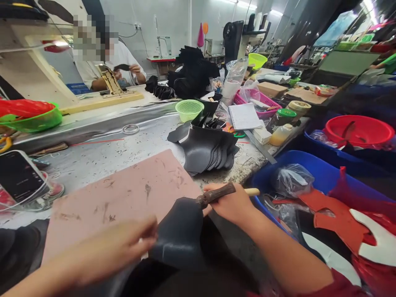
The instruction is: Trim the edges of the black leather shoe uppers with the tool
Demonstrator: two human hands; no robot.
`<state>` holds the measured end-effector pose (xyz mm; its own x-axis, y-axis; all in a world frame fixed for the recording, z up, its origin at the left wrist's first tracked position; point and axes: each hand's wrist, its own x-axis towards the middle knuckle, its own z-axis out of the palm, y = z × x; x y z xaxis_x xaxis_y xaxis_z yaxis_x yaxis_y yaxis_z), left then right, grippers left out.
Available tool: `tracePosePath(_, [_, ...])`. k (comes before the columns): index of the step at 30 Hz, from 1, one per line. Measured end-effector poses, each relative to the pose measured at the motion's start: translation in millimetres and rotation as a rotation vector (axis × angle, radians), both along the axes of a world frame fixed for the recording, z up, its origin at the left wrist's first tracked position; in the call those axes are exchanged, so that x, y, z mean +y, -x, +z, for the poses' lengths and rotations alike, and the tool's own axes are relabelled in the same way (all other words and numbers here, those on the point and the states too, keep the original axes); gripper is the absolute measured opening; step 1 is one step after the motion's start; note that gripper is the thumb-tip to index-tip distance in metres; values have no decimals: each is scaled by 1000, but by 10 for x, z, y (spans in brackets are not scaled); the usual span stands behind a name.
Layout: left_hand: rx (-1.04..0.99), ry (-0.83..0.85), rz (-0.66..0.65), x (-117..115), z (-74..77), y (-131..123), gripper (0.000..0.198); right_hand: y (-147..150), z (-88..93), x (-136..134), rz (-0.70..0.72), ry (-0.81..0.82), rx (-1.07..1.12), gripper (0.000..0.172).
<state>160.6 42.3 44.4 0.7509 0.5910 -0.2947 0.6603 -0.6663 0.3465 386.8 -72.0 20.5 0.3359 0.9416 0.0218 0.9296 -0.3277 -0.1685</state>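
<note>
My right hand (232, 204) is closed around a hammer (218, 194) with a dark, worn body. The tip of a pale wooden handle (252, 192) sticks out past that hand. Below the hammer, a black leather-like piece (179, 233) lies curved over the near edge of the pink board (123, 194). My left hand (130, 243), blurred by motion, has its fingers curled at the left edge of this piece and seems to pinch it. A stack of similar black pieces (207, 148) rests just beyond the board.
Further dark pieces (21, 255) lie at left below a phone (20, 177). A green basket (189, 109), notebook (245, 116) and metal ruler (260, 146) are farther back. Blue bins (289, 159) with scraps stand at right. A co-worker (123, 62) sits across at a sewing machine (108, 80).
</note>
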Motion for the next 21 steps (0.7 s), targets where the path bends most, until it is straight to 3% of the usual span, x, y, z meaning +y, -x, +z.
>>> tracePosePath(2, [78, 205, -87, 169, 43, -225, 27, 105, 7, 178, 99, -7, 13, 18])
tracePosePath(5, [53, 94, 9, 231, -138, -439, 16, 234, -21, 423, 192, 59, -50, 18])
tracePosePath(8, [-90, -50, 29, 64, -448, -474, 14, 300, -46, 551, 224, 144, -98, 19])
tracePosePath(11, [-157, -81, 91, -98, -639, -433, 17, 321, -33, 565, 231, 156, -72, 19])
tracePosePath(18, [-258, -185, 103, -145, -688, -391, 18, 382, 56, 548, 254, 175, -106, 23])
tracePosePath(21, [-209, -128, 150, -162, -674, -389, 19, 411, 94, 560, 258, 206, -98, 23])
